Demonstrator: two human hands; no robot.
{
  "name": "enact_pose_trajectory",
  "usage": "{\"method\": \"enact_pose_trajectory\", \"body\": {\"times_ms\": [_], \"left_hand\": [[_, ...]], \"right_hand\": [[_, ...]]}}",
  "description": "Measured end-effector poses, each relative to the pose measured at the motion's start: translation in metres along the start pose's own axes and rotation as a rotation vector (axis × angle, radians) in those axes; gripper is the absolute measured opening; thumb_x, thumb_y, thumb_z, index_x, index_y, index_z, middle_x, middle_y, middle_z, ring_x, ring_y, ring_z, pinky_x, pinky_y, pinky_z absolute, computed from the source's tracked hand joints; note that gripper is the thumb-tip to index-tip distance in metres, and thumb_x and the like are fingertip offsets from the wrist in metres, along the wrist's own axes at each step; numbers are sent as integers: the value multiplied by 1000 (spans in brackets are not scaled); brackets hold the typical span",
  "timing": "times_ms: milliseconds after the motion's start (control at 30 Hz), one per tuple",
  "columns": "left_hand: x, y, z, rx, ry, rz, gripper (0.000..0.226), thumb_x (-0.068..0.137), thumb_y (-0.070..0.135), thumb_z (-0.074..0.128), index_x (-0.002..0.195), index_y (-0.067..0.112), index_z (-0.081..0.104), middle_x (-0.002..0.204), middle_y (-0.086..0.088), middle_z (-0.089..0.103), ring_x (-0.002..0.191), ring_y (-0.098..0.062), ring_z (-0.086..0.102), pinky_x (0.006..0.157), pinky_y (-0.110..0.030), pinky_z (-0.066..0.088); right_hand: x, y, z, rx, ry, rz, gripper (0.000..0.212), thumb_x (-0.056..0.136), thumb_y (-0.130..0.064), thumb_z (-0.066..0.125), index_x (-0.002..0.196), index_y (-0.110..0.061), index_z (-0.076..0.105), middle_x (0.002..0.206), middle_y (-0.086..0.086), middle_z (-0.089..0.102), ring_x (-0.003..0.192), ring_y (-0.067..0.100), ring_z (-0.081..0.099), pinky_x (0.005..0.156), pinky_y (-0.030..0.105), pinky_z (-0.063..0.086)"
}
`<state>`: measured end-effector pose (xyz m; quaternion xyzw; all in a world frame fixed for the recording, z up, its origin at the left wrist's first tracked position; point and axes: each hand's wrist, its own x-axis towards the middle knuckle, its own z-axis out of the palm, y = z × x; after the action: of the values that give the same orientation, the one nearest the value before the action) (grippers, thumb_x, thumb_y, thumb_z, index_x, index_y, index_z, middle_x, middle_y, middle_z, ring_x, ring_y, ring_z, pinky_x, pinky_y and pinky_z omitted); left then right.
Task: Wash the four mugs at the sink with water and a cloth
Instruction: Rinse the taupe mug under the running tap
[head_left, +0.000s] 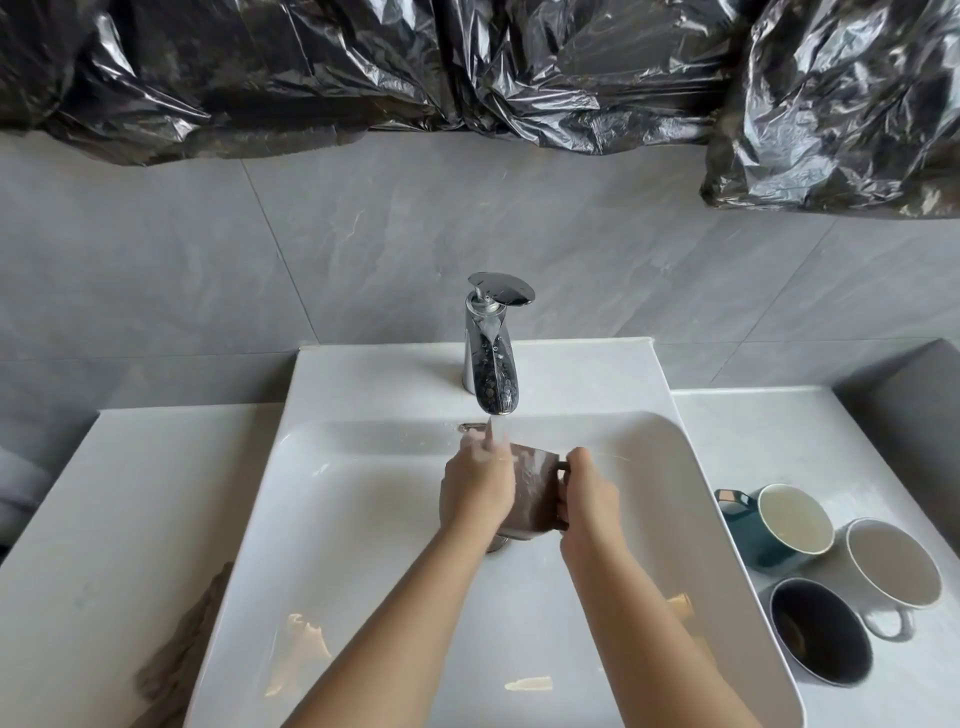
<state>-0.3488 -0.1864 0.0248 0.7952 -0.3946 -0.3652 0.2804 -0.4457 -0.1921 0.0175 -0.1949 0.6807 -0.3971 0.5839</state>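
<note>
Right now your left hand (480, 488) is wrapped round the body of the brown mug (535, 493), its fingertips blurred in the water stream (491, 434), and your right hand (589, 493) is curled round the handle. The mug hangs tipped on its side over the middle of the basin (249, 519), just under the chrome tap (491, 358). This looks like the rinse on the first of the four, so turn it slowly by the handle and let the water run round the whole wall, then tip the mouth up into the flow. Keep it low so the splash stays inside the basin. The brown cloth (182, 649) lies untouched on the counter to the left of the basin, within reach for the scrub. What is inside the held mug cannot be seen. On the right counter (727, 431) the teal mug (753, 540) shows a bare cream inside, the grey mug (893, 561) looks empty, and the black mug (821, 631) is too dark inside to judge
</note>
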Motion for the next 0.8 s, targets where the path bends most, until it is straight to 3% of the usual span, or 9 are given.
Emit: {"method": "enact_pose_trajectory", "body": {"times_ms": [100, 200, 300, 400, 500, 567, 700, 800], "left_hand": [[15, 4, -11, -179, -113, -239, 54, 103, 46, 21, 121, 10, 57, 132, -21, 55, 122, -35, 51, 102, -37, 40], [-2, 0, -7, -45, 74, -105, 60, 102, 47, 18, 122, 4, 56, 128, -22, 58, 120, -37, 52, 97, -39, 38], [-17, -7, -9, -102, 257, -17, 54, 102, 48, 24, 117, 8, 58, 124, -19, 61, 117, -36, 53, 92, -39, 39], [0, -13, -21, -432, -17, -230, 58, 99, 52, 33, 124, 7, 60, 127, -16, 61, 118, -30, 56, 98, -37, 40], [2, -19, -36, -647, -287, -359, 49, 90, 52, 47, 108, 12, 67, 103, -12, 72, 95, -27, 67, 80, -33, 51], [0, -18, -37, -606, -299, -303, 35, 89, 43, 47, 91, 13, 65, 90, -11, 69, 81, -25, 62, 71, -31, 46], [-8, -18, -42, -643, -71, -78, 28, 76, 39, 47, 73, 14, 60, 80, -9, 63, 76, -22, 53, 69, -33, 38], [-9, -29, -48, -611, -142, 62, 34, 69, 44, 46, 73, 17, 65, 77, -6, 66, 80, -22, 57, 75, -36, 40]], "right_hand": [[-1, 2, 5, -72, 21, -29, 26, 90, -19, 46, 65, -13, 44, 63, 4, 33, 59, 19, 27, 54, 28, 19], [-7, 7, 15, -70, 1, -94, 15, 85, -24, 49, 77, -12, 49, 73, 8, 34, 68, 20, 29, 58, 30, 22], [-14, 7, 21, -93, -28, -173, 28, 90, -14, 47, 63, -15, 39, 63, 3, 27, 61, 18, 23, 55, 31, 17], [-19, 1, 18, -156, -50, -208, 41, 90, -13, 46, 58, -22, 24, 59, -4, 19, 58, 16, 16, 56, 32, 12], [-18, 2, 12, -82, -82, -198, 39, 89, -11, 46, 58, -22, 23, 59, -2, 18, 56, 16, 15, 56, 33, 11], [-17, 4, 8, -41, -127, -212, 39, 89, -10, 46, 57, -21, 26, 57, -3, 20, 54, 16, 16, 56, 32, 13], [-21, -1, -5, -200, -390, -277, 53, 99, -30, 55, 52, -22, 33, 52, -3, 27, 49, 15, 26, 57, 31, 27], [-27, -5, -22, -312, -665, -201, 55, 101, -39, 51, 51, -19, 37, 55, 1, 34, 56, 17, 37, 69, 33, 50]]}}
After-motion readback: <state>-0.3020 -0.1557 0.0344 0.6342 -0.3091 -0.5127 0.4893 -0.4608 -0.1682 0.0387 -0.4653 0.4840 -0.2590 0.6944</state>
